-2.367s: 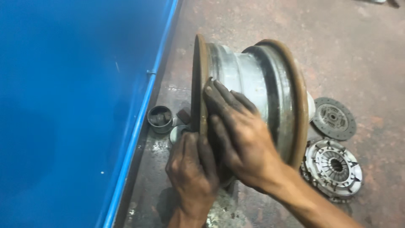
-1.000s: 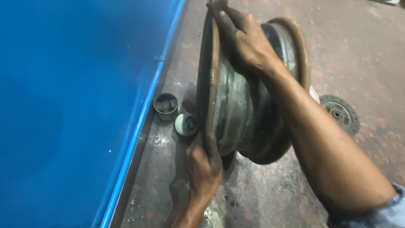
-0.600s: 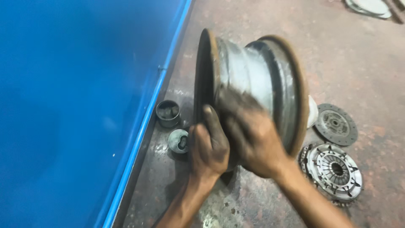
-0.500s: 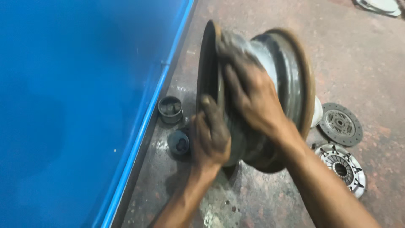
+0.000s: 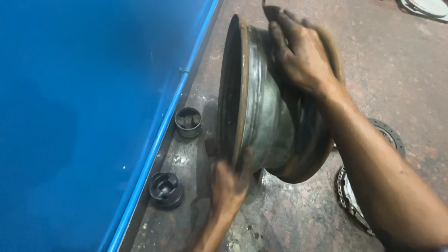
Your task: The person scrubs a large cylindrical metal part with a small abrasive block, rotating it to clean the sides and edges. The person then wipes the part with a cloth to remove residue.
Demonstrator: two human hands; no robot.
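Right now the old wheel rim [image 5: 261,107] stands on its edge on the floor [image 5: 396,70], just in front of both hands. Its middle line runs sideways, open face toward the blue wall [image 5: 84,116]. The left hand [image 5: 227,182] grips the bottom edge; the right hand [image 5: 298,51] lies flat, fingers spread, on top.

Left hand [image 5: 227,179] low, fingers curled upward; right hand [image 5: 301,51] high, palm down, forearm outstretched.
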